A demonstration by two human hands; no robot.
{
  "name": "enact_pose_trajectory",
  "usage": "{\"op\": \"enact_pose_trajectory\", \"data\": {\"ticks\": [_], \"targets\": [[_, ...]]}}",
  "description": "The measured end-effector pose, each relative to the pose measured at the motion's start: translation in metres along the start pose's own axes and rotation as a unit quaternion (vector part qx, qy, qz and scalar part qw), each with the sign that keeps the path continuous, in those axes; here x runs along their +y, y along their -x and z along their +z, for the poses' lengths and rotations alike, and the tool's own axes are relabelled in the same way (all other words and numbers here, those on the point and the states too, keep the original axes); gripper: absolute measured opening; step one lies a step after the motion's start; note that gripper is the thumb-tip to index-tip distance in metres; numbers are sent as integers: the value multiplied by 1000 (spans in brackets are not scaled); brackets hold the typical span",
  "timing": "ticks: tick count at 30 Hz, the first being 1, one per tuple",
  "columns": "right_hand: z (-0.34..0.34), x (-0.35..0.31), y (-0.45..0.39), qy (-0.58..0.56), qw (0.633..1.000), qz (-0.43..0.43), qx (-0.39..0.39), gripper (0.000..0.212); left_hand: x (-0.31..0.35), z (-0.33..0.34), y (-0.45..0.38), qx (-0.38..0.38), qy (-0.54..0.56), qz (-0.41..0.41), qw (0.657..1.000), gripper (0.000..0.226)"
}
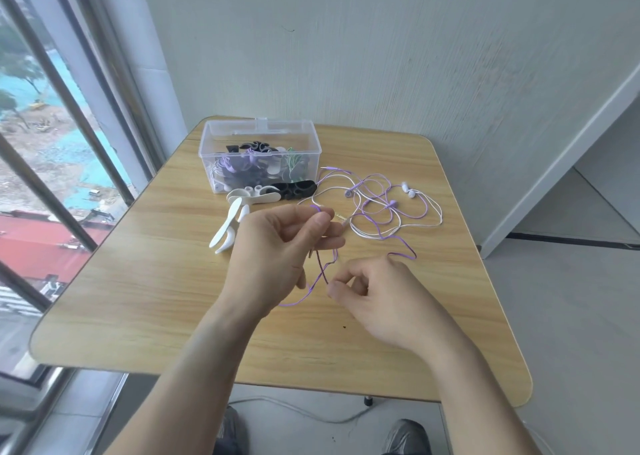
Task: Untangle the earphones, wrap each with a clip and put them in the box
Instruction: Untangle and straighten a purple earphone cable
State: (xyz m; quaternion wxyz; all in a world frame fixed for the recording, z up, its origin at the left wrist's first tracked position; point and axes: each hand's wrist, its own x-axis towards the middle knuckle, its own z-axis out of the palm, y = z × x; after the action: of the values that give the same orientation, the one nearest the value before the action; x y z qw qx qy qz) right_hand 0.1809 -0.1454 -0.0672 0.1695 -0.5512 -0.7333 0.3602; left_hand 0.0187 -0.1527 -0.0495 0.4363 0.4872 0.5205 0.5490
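- The left hand is raised over the middle of the table, its fingers curled, pinching a purple cable.
- The right hand, nearer and further right, pinches the same cable between thumb and forefinger.
- Purple and white earphones lie tangled on the far right of the table, just right of the box.
- The clear box at the far side holds wrapped earphones.
- White clips and a black clip lie just in front of the box.
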Motion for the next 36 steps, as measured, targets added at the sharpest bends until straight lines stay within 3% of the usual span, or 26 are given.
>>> {"op": "enact_pose_trajectory", "data": {"ticks": [6, 9, 11, 15, 20, 22, 25, 29, 33, 36], "targets": [[5, -1, 2, 15, 999, -41, -22, 13, -8, 1, 1, -18, -85, -23, 996, 12], [3, -6, 5, -8, 995, -81, -62, 11, -21, -5, 1, -60, -277, -27, 959, 18], [-2, -6, 5, -27, 992, -100, -79, 11, -26, -10, 1, -124, -319, -71, 937, 24], [-15, -1, 3, -101, 989, -111, -5, 15, -19, -15, 6, -232, -216, -113, 942, 30], [-13, 5, -2, -193, 971, -119, 71, 17, -8, -23, 11, -281, -35, -138, 949, 24], [-8, 6, -3, -193, 971, -114, 81, 17, -7, -27, 11, -265, -5, -142, 954, 19], [-4, 7, -5, -175, 973, -100, 111, 21, -11, -30, 8, -195, -8, -117, 974, 29], [-5, 12, -12, -153, 980, -74, 101, 28, -16, -31, 3, -133, 25, -107, 985, 29], [-4, 17, -19, -117, 984, -71, 112, 30, -12, -34, -8, -99, 210, -178, 956, 28], [0, 15, -20, -74, 991, -65, 92, 33, -12, -27, -14, -70, 279, -166, 943, 28]]}}
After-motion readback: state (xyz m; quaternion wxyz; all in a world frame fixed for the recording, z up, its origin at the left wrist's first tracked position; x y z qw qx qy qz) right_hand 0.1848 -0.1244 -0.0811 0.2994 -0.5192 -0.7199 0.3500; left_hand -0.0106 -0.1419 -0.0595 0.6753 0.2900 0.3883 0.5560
